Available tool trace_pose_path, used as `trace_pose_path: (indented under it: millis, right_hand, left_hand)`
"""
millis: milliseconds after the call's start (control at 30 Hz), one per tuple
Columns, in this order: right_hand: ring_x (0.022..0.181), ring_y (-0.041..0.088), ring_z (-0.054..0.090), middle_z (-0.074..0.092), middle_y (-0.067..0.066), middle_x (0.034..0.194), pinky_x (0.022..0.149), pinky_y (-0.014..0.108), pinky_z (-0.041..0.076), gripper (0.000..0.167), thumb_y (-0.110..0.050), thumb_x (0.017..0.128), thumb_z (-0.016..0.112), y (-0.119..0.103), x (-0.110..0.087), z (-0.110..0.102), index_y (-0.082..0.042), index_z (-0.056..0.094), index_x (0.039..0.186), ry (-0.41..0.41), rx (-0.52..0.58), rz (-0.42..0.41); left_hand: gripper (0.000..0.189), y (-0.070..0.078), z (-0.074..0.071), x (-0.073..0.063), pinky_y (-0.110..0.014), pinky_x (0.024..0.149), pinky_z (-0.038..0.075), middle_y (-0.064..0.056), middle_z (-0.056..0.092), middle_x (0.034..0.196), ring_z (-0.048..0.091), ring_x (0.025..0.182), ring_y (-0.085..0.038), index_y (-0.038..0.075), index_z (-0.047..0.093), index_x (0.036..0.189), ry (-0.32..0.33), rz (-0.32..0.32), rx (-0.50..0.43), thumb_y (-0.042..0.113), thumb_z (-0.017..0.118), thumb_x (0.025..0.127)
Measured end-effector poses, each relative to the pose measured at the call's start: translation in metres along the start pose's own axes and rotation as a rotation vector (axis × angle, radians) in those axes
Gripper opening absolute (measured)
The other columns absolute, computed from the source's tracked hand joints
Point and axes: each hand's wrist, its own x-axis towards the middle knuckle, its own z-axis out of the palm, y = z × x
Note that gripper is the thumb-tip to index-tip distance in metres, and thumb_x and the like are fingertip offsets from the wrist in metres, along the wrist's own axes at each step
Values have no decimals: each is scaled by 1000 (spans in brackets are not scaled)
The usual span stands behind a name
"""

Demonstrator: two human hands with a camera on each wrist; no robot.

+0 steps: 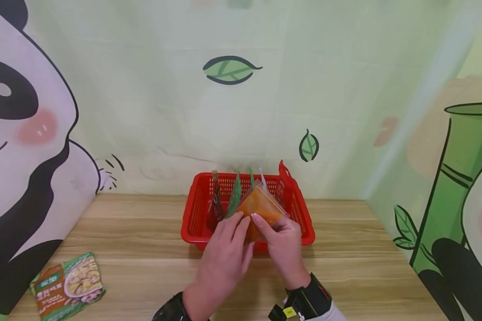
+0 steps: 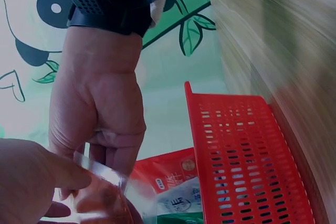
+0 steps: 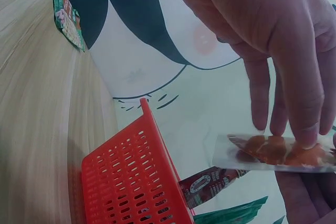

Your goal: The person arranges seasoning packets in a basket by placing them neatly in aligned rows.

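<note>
A clear plastic packet (image 1: 261, 203) with orange contents is held tilted in front of the red basket (image 1: 189, 227). My right hand (image 1: 283, 245) pinches its lower right side, thumb on the near face. The left hand (image 1: 225, 256) lays its fingers, fairly straight, on the packet's lower left part. In the right wrist view those left fingers (image 3: 299, 93) touch the packet (image 3: 278, 150), which shows edge-on, with part of the right hand (image 3: 302, 190) beneath. The left wrist view has my left thumb (image 2: 68, 171) beside the packet (image 2: 102, 198).
Inside the basket stand a dark red packet (image 1: 215, 205), a green one (image 1: 234, 196) and a red one (image 1: 283, 185), among others. A green and brown food bag (image 1: 70, 285) lies at the table's left. Behind the wooden table (image 1: 345, 249) hangs a panda-print backdrop (image 1: 152, 111).
</note>
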Motion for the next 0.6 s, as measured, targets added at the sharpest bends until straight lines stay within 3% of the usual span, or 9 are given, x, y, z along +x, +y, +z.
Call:
trace_pose_path:
  millis: [200, 367, 500, 600]
  right_hand:
    - [105, 23, 72, 75, 8, 121, 86, 30, 61, 33, -31, 96, 73, -2, -2, -3, -10, 76, 121, -84, -10, 6]
    - [111, 26, 70, 73, 9, 128, 96, 33, 58, 40, -33, 107, 52, -6, -7, -8, -5, 70, 131, -229, 32, -19]
    - [121, 23, 67, 70, 6, 135, 105, 32, 53, 53, -43, 111, 36, -8, -9, -9, -7, 66, 135, -343, 43, -9]
    - [130, 18, 62, 68, 1, 138, 112, 32, 47, 55, -45, 111, 31, -6, -10, -9, -12, 67, 136, -399, 12, -11]
  left_hand:
    - [61, 1, -1, 1, -40, 101, 56, -16, 62, 140, 62, 123, -30, 1, 60, 138, -38, -53, -82, 31, 80, 89]
    - [64, 0, -7, 4, -42, 100, 56, -17, 62, 142, 64, 125, -30, 0, 56, 142, -63, -130, -203, 35, 75, 92]
    - [62, -4, -13, 8, -39, 95, 59, -14, 66, 134, 69, 117, -26, 2, 55, 141, -54, -219, -320, 35, 76, 92]
    - [56, -9, -16, 12, -36, 87, 61, -11, 70, 121, 74, 104, -22, 3, 57, 133, -7, -239, -379, 31, 79, 91]
